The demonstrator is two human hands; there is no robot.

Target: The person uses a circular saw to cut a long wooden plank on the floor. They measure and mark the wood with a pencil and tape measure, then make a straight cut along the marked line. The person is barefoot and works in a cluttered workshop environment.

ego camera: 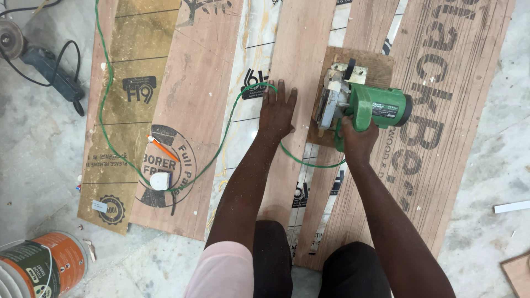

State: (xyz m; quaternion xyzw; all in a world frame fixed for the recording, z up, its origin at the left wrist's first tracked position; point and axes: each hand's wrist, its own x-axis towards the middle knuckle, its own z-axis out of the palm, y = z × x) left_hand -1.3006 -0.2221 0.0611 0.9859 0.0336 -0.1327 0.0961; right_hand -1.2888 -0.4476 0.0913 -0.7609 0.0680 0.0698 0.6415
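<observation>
An angle grinder [33, 52] with a dark body and a looped black cord lies on the grey concrete floor [38, 143] at the upper left, well apart from the boards. A gold-coloured laminate sheet [118, 110] lies flat at the left, touching the edge of a brown plywood sheet with a round dark stamp [193, 83]. On that stamp rest an orange pencil [163, 148] and, just below it, a small white lump (its kind is hard to tell) [160, 181]. At the lower left corner stands an orange and dark green tin [41, 270], partly cut off by the edge. A white strip [510, 207] lies on the floor at the far right, near a wood corner [519, 273]
</observation>
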